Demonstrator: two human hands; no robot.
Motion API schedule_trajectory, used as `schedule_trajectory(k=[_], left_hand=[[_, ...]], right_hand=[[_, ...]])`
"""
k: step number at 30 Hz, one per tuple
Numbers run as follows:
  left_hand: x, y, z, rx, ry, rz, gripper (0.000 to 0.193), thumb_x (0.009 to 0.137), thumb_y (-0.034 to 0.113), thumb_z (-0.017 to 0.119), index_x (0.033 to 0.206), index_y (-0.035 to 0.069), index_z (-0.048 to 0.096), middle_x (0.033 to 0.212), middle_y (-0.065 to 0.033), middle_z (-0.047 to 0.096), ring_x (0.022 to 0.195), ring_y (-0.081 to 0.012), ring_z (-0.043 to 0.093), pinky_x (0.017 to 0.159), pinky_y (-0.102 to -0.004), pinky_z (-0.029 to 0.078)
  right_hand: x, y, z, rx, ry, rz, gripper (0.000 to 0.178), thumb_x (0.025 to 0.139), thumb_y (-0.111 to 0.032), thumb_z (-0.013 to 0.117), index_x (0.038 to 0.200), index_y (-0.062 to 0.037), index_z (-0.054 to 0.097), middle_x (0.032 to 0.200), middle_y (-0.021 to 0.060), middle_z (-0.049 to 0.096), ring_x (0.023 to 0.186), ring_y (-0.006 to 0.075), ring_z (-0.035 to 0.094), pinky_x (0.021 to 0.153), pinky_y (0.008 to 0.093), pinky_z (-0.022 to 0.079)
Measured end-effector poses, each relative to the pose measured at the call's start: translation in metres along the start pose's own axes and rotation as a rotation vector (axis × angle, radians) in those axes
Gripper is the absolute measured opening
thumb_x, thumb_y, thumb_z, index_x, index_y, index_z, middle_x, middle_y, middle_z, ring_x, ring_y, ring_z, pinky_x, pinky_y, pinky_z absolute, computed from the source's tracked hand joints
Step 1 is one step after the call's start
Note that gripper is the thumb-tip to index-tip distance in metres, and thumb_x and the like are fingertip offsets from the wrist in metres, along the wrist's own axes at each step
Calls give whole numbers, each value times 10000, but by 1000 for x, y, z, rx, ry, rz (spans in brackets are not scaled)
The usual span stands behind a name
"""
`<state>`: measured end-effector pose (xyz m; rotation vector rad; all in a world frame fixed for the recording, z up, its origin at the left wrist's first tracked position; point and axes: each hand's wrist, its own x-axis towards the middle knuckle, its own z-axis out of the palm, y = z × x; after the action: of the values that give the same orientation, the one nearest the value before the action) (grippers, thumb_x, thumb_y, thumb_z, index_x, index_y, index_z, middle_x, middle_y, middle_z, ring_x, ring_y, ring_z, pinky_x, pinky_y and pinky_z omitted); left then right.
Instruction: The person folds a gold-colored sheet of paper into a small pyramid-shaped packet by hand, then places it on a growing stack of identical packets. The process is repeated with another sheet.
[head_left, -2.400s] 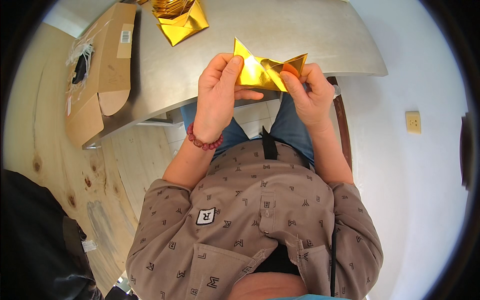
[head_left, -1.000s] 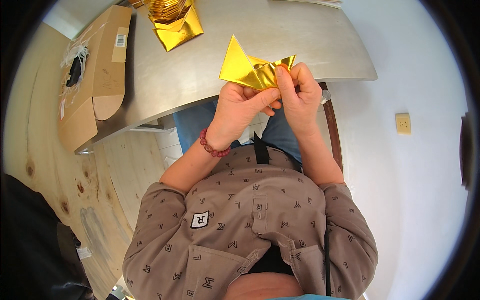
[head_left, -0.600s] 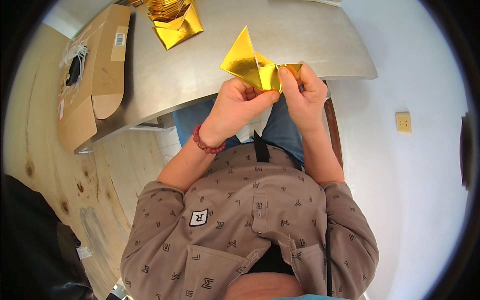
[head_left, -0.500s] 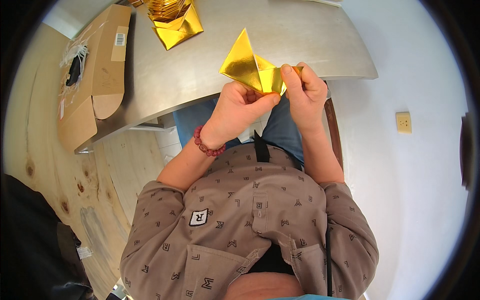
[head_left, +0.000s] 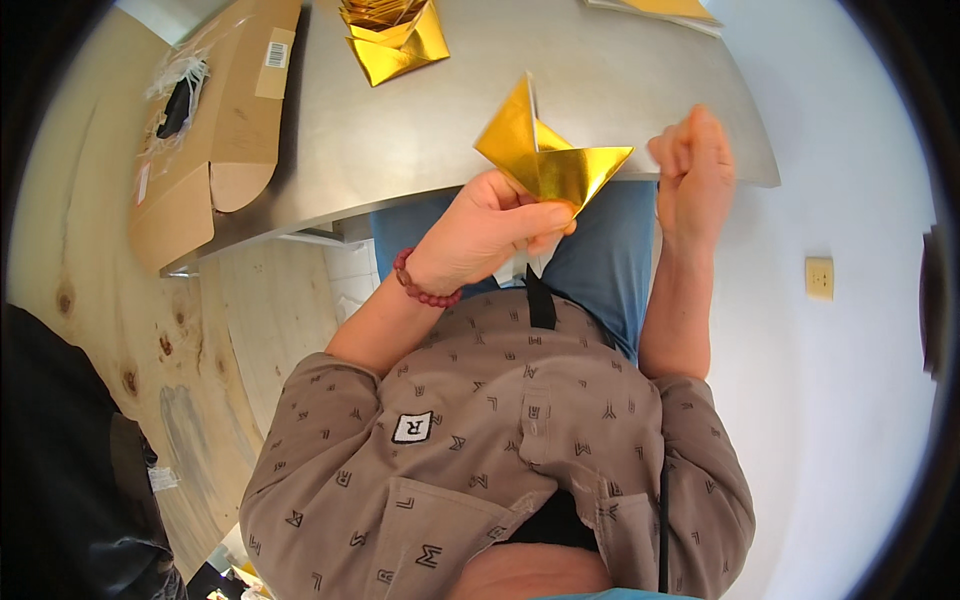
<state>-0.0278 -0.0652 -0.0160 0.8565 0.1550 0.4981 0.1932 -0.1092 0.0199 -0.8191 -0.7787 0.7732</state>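
Observation:
My left hand (head_left: 512,215), with a dark red bead bracelet at its wrist, pinches a folded gold foil paper (head_left: 575,175) by its lower edge between thumb and fingers. Two pointed ends spread from the folded paper, one upward and one to the right, with a crease between them. It is held up over the near edge of the metal table (head_left: 600,95). Apart from the paper, to its right, my right hand (head_left: 693,170) is raised with its fingers curled in, slightly blurred. Nothing shows in it.
Several nested folded gold foil papers (head_left: 400,45) lie at the far side of the table. A stack of flat sheets (head_left: 665,10) sits at the far right edge. An open cardboard box (head_left: 235,110) with clear plastic is at the left. The wall with a socket (head_left: 819,278) stands right.
My right hand has let go of the folded gold foil paper and moved away to the right. The paper's right end now spreads out as a point. My left hand keeps hold.

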Motion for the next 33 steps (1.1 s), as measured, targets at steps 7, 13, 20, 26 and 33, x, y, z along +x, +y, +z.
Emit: schedule_trajectory(k=[7,13,20,26,33], left_hand=[[18,-2,-8,-1012,-820,-147,409,1144,360,420,1280,-15,512,790,-11,632,611,-103,581,461,-235,475],[-13,-1,-27,-796,-413,-62,713,1079,618,404,1337,-40,499,918,-71,717,561,-126,603,456,-239,470],[-57,66,-53,337,448,49,412,1108,410,502,1171,13,593,760,-28,633,512,-70,526,467,-206,412],[-34,113,-79,884,865,282,320,1042,233,662,1259,10,589,997,-39,620,673,-54,599,561,-207,470],[-6,127,-118,1471,972,55,529,975,238,727,1380,-55,556,1199,-165,585,823,-206,691,777,-334,570]], right_hand=[[0,23,20,-95,-537,304,425,1049,-178,581,1441,-15,575,1266,111,690,677,70,522,663,222,461],[31,19,31,-237,-603,334,105,980,-124,712,1026,-38,674,846,-6,657,731,60,578,674,232,476],[89,56,56,-483,-689,312,100,1005,-138,679,971,-46,659,804,-5,643,719,60,575,681,228,470],[126,123,94,-467,-730,350,110,994,-158,692,984,-51,672,808,-33,645,702,52,578,632,239,498],[124,142,107,-684,-550,182,224,907,-108,760,1085,-13,665,868,17,689,710,93,636,650,268,546]])
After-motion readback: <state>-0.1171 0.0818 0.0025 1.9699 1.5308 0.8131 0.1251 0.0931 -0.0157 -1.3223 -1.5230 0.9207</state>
